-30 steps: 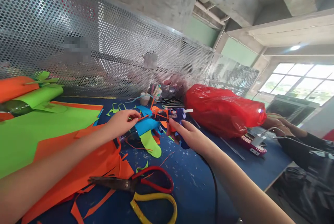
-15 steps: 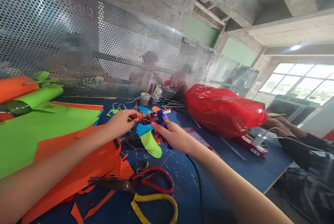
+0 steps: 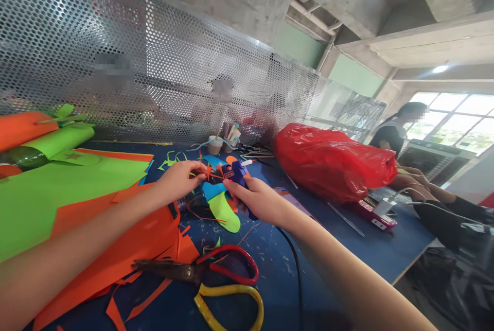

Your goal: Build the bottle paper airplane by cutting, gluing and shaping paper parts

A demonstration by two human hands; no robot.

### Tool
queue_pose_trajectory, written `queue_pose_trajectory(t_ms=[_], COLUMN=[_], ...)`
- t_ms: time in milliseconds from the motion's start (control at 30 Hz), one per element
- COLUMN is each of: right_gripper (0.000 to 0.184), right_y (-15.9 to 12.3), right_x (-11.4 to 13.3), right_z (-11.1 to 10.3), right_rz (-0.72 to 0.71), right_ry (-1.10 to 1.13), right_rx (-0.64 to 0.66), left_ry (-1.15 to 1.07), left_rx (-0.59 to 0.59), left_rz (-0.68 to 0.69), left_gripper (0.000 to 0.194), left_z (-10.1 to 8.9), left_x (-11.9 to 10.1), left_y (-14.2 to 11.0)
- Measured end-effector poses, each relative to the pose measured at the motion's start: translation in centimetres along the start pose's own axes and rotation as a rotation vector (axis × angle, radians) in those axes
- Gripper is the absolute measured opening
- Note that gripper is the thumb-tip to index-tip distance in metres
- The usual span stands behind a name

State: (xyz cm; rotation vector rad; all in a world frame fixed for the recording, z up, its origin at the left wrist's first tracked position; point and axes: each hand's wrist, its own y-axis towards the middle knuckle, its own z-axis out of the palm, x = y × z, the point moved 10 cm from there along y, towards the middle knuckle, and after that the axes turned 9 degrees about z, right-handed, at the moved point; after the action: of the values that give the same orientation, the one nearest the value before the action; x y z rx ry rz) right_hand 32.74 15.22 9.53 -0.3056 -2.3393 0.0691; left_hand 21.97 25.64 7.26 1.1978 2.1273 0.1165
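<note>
My right hand [image 3: 257, 198] is wrapped round a blue hot glue gun [image 3: 240, 172]; a white glue stick pokes out of its back, and its front end points left. My left hand [image 3: 189, 179] pinches a thin orange star-like cutout [image 3: 209, 172] between thumb and fingertips, at the gun's nozzle. Whether the nozzle touches it I cannot tell. Just beneath the hands lies a plastic bottle wrapped in blue [image 3: 212, 192], with a lime-green flap [image 3: 226, 213] on it. Closer to me are large scissors [image 3: 189, 272] with one red and one yellow handle.
Orange sheets [image 3: 116, 238] and a green sheet [image 3: 77, 187] cover the left side. A red plastic bag [image 3: 328, 161] bulges at the right, near a power strip [image 3: 376, 216] and a phone [image 3: 295, 201]. The gun's black cable [image 3: 295, 259] runs toward me. Pen cups [image 3: 215, 144] stand behind.
My hands hold nearly the same pose, with the orange cutout still at the gun's nozzle. A person has come into view by the window at the right.
</note>
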Motion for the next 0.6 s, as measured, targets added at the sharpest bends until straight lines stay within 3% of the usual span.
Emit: queue_pose_trajectory(t_ms=[600], right_gripper=[0.044], right_y=[-0.56], right_x=[0.84], right_z=[0.11], right_rz=[0.005], right_ry=[-0.095], right_rx=[0.006], left_ry=[0.030], left_rx=[0.018], left_rz=[-0.019], left_gripper=[0.027], left_z=[-0.24], left_x=[-0.12], left_y=[-0.06])
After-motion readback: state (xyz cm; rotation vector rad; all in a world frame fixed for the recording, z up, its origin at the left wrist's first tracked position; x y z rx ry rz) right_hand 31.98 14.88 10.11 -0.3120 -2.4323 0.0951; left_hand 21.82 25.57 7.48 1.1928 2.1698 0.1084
